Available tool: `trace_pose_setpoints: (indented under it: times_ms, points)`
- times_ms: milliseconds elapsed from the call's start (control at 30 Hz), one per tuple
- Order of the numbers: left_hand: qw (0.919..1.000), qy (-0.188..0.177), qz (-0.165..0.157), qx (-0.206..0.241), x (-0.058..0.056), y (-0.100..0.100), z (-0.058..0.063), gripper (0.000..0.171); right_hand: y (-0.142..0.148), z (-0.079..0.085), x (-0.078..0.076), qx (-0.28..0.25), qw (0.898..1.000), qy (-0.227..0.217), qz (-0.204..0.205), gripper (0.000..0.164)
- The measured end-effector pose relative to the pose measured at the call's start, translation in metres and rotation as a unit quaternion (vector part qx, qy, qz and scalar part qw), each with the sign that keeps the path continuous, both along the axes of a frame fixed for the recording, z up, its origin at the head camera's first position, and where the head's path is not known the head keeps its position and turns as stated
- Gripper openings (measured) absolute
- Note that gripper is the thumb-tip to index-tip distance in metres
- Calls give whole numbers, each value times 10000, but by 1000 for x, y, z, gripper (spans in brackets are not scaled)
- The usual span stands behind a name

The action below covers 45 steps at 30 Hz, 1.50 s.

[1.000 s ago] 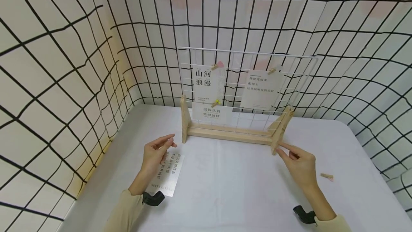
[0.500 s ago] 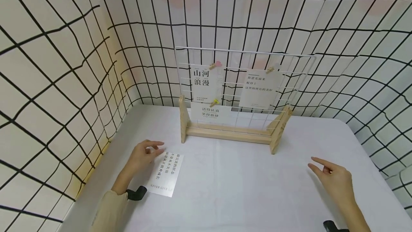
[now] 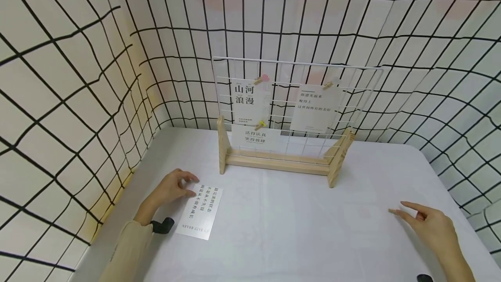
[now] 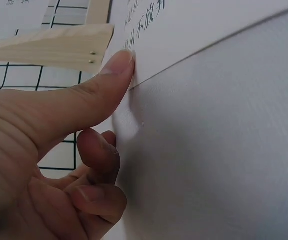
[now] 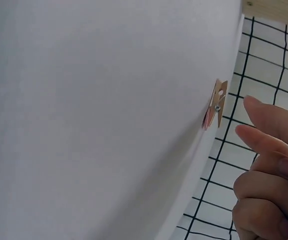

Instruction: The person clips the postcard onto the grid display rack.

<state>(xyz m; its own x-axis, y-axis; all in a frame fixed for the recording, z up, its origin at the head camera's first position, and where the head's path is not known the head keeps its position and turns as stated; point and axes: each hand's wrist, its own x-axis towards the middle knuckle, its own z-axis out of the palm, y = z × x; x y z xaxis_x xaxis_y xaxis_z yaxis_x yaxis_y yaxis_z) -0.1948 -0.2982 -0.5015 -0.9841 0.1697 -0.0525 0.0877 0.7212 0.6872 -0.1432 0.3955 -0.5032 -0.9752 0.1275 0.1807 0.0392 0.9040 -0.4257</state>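
A white printed card (image 3: pixel 200 219) lies on the table at the left. My left hand (image 3: pixel 170 189) is at its upper left edge, thumb and index finger spread apart. In the left wrist view the thumb (image 4: pixel 116 65) overlaps the card's edge (image 4: pixel 148 55), with the other fingers bent below. At the right, my right hand (image 3: pixel 434 225) holds its thumb and index finger apart beside a small wooden clothespin. In the right wrist view this clothespin (image 5: pixel 217 104), with a pink piece on it, stands on the table just off the fingertips; the remaining fingers are curled.
A white wire grid rack on a wooden base (image 3: pixel 278 167) stands at the back of the table. Clothespins hold a tall card (image 3: pixel 244 108), a wide card (image 3: pixel 256 138) and a right-hand card (image 3: pixel 313 110) on it. Black-lined grid fabric (image 3: pixel 297 12) surrounds the white table (image 3: pixel 282 225).
My right hand has moved from the rack's right foot rightward and toward me, to the clothespin. My left hand has shifted left, from over the card to its upper left edge.
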Motion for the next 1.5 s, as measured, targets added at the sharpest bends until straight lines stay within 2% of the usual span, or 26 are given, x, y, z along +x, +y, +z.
trace_pose_setpoints:
  times_ms: [200, 467, 767, 1000, 1133, 1367, 1500]
  points:
    - [9998, -150, 103, -25, -2, 3, -1, 34, 10, -4, 0, -33, 9999, -95, 117, 44]
    - [9994, -315, 171, 4, -2, 7, 0, 32, 19, -7, -1, -199, 9969, -740, 195, 52]
    - [9990, -369, 256, 15, -2, 9, 1, 32, 18, -5, -2, -112, 9963, -824, 197, 54]
    - [9984, -433, 208, 304, -2, 9, 2, 37, 13, -5, -3, -79, 9930, -1157, 207, 55]
    - [9971, -462, 260, 545, 0, 10, 3, 37, 11, -4, -3, 39, 9933, -1136, 202, 53]
    - [9970, -376, 385, 563, 1, 9, 0, 37, 9, -3, -2, 84, 9931, -1147, 225, 51]
    - [9968, -326, 414, 608, 2, 7, -2, 37, 8, -5, 0, 24, 9951, -966, 209, 49]
